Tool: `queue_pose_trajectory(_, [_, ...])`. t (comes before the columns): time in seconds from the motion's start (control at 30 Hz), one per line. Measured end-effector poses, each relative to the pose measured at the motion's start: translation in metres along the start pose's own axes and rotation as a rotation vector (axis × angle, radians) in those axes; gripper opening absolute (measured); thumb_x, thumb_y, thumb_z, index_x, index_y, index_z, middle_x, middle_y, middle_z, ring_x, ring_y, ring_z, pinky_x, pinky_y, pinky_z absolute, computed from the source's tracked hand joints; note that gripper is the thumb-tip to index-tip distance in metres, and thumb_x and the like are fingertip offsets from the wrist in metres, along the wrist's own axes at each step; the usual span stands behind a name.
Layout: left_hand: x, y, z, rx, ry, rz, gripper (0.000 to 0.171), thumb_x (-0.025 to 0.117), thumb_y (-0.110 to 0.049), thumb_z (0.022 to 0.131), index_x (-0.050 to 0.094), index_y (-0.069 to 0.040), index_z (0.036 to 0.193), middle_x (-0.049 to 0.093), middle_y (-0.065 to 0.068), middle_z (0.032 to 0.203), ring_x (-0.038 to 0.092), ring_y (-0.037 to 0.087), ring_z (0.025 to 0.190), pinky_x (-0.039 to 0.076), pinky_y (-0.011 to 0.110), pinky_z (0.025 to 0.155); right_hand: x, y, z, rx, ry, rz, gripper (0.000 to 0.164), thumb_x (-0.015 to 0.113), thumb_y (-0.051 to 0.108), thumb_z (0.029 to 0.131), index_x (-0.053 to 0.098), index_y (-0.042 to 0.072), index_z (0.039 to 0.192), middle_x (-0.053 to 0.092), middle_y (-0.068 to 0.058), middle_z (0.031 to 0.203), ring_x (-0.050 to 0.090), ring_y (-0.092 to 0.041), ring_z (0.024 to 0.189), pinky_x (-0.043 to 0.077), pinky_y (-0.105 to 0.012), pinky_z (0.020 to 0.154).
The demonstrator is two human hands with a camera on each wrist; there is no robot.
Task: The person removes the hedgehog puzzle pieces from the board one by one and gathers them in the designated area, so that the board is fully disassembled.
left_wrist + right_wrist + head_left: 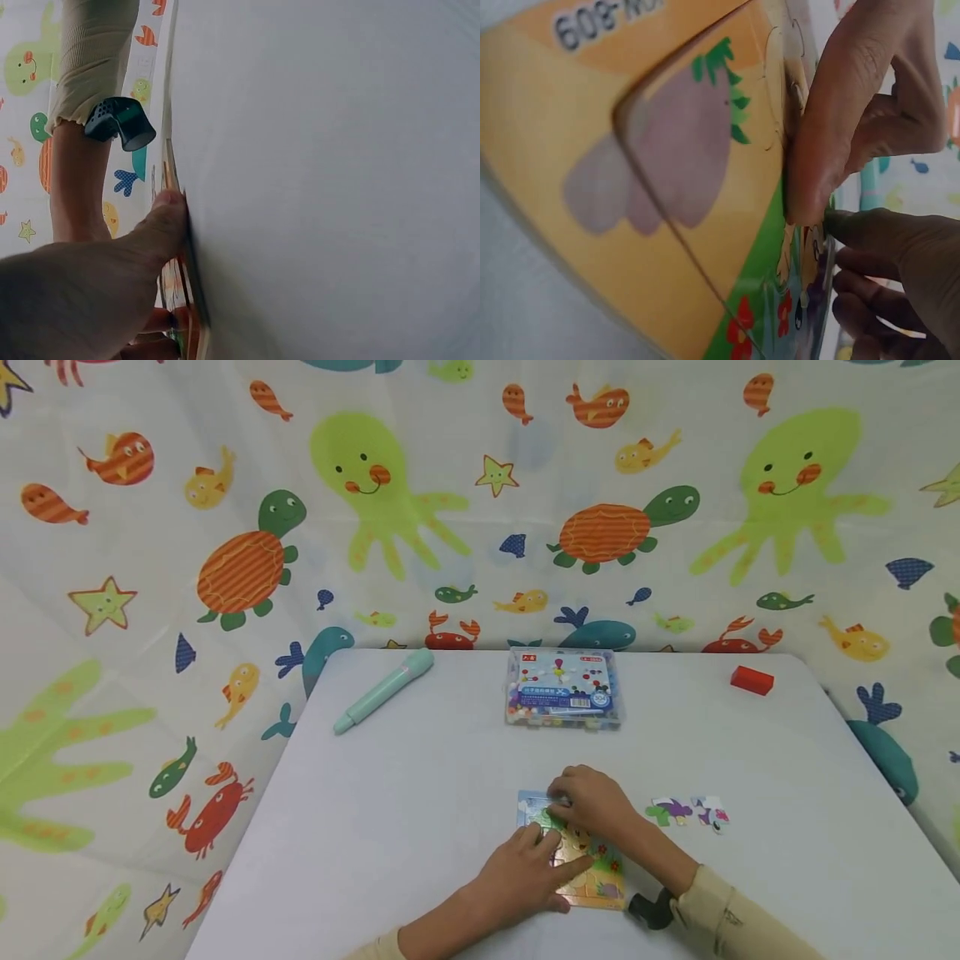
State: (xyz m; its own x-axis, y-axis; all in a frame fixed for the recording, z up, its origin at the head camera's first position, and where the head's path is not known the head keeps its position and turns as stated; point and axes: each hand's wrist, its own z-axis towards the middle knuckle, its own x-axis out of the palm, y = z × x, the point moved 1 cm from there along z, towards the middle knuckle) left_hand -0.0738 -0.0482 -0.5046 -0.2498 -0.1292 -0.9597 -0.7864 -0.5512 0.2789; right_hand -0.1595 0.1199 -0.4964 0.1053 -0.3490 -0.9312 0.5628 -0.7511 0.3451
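Note:
A jigsaw puzzle (606, 891) in a thin tray lies near the front of the white table. My left hand (517, 872) rests on its lower left part with the fingers spread, and in the left wrist view the thumb (166, 225) lies along the board's edge. At the puzzle's top edge my right hand (592, 800) touches the picture with bent fingers; whether a piece is between them is hidden. The right wrist view shows the right hand (900, 262) beyond the left hand's long finger (829, 135). Right of the board lie loose puzzle pieces (677, 811).
A clear case of colourful parts (564, 689) stands at the back middle. A mint-green tube (384, 692) lies back left, a red block (752, 680) back right. Behind the table hangs a sea-animal curtain (465, 543). A black wrist device (651, 911) sits by the right sleeve.

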Motion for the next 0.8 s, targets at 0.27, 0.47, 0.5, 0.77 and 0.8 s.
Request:
queue_pose_trajectory(0.27, [-0.002, 0.002, 0.001, -0.005, -0.028, 0.045, 0.072, 0.046, -0.074, 0.087, 0.037, -0.043, 0.151, 0.049, -0.004, 0.101, 0.030, 0.013, 0.076, 0.038, 0.024, 0.073, 0.007, 0.003, 0.001, -0.167, -0.148, -0.154, 0.003, 0.075, 0.019, 0.079, 0.074, 0.016, 0.079, 0.054, 0.010, 0.071, 0.047, -0.010, 0.065, 0.042, -0.028, 0.059])
queue_pose_trajectory(0.47, [-0.007, 0.003, 0.001, -0.010, -0.044, 0.047, 0.072, 0.050, -0.073, 0.085, 0.040, -0.043, 0.150, 0.049, -0.004, 0.102, 0.028, 0.012, 0.073, 0.037, 0.022, 0.070, 0.014, 0.004, 0.003, -0.237, -0.191, -0.257, 0.010, 0.069, 0.015, 0.077, 0.067, 0.018, 0.068, 0.045, 0.010, 0.063, 0.039, -0.010, 0.060, 0.035, -0.026, 0.057])
queue_pose_trajectory(0.5, [-0.007, 0.003, 0.001, -0.006, -0.045, 0.048, 0.073, 0.050, -0.073, 0.085, 0.040, -0.043, 0.150, 0.050, -0.004, 0.101, 0.028, 0.012, 0.072, 0.037, 0.022, 0.069, 0.014, 0.004, 0.002, -0.241, -0.190, -0.254, 0.010, 0.070, 0.014, 0.077, 0.066, 0.017, 0.068, 0.045, 0.010, 0.063, 0.039, -0.009, 0.060, 0.035, -0.026, 0.057])
queue_pose_trajectory(0.77, [-0.005, 0.000, 0.000, -0.011, -0.071, 0.069, 0.072, 0.048, -0.074, 0.085, 0.041, -0.043, 0.149, 0.047, -0.005, 0.097, 0.030, 0.013, 0.075, 0.036, 0.022, 0.069, 0.005, 0.005, 0.003, -0.017, -0.032, -0.026, 0.009, 0.073, 0.018, 0.080, 0.067, 0.018, 0.073, 0.051, 0.013, 0.068, 0.046, -0.005, 0.062, 0.043, -0.025, 0.058])
queue_pose_trajectory(0.8, [-0.004, 0.000, 0.000, -0.010, -0.079, 0.071, 0.071, 0.048, -0.075, 0.085, 0.043, -0.043, 0.149, 0.047, -0.005, 0.097, 0.031, 0.013, 0.076, 0.037, 0.022, 0.070, 0.003, 0.003, 0.004, 0.027, -0.011, 0.034, 0.008, 0.074, 0.018, 0.080, 0.069, 0.017, 0.074, 0.053, 0.014, 0.069, 0.048, -0.004, 0.063, 0.045, -0.026, 0.059])
